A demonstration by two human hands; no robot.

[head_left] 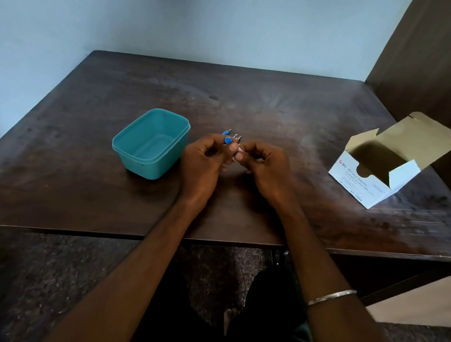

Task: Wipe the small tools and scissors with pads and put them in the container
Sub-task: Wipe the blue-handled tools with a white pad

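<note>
- I see my left hand pinching a blue-handled tool; my right hand pinches a white pad against it, mid-table.
- More small tools lie just beyond my hands.
- Teal plastic container, rounded corners, sits just left.
- Open cardboard swab box well right, near the dark wooden table's edge.

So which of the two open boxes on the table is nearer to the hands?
The teal container, just beside the left hand; the white cardboard swab box stands farther off.

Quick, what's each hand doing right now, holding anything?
Left hand: fingers curled, holding a small blue-handled tool.
Right hand: pinching a white pad against that tool.
</note>
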